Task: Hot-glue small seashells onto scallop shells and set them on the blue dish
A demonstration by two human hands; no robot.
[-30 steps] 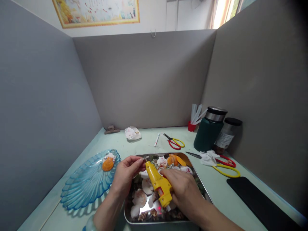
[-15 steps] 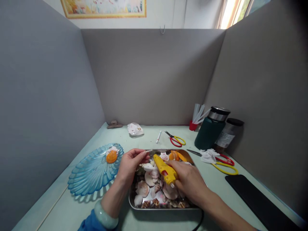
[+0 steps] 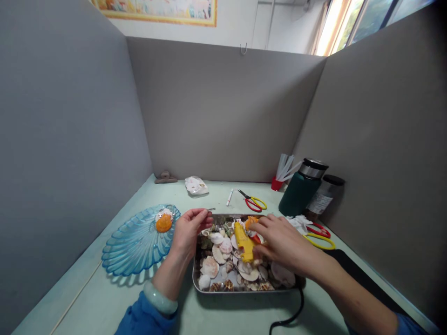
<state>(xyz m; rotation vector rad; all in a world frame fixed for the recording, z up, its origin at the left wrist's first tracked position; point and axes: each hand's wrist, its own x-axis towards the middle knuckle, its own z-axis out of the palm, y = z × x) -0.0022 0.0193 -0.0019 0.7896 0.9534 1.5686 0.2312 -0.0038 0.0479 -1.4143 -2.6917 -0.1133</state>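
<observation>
My left hand pinches a small, thin piece between thumb and fingertips, above the back left of the tray; its kind is too small to make out. My right hand grips a yellow hot glue gun with a red trigger, its nozzle pointing away from me. The glue gun is over a metal tray full of seashells, such as a pale scallop shell and a white shell. Part of the gun's handle hides behind my right fingers.
Left stands a blue shell-shaped dish with an orange shell on it. Behind are a packet, a white stick and scissors. At right are a green bottle, a jar, more scissors and a black cord.
My right hand has shifted right and up with the glue gun, which now points more straight away from me. My left hand has risen slightly, still pinching. The view has tilted.
</observation>
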